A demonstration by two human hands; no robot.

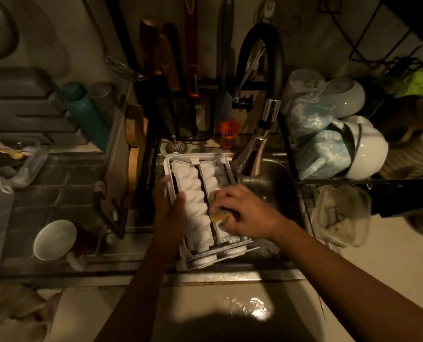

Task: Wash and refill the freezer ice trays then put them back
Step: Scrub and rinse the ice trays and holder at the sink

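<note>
Sink below: left hand grips ice tray edge, right hand clutches sponge under its fingers (wet tray may slip).

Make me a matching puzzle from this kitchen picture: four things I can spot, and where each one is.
Things:
1. ice tray
2. sponge
3. teal bottle
4. blue marbled mugs

Places:
A. on the drying rack
B. under the right hand
C. left of the sink
D. held at its edge by the left hand

Pairs: 1-D, 2-B, 3-C, 4-A
</note>
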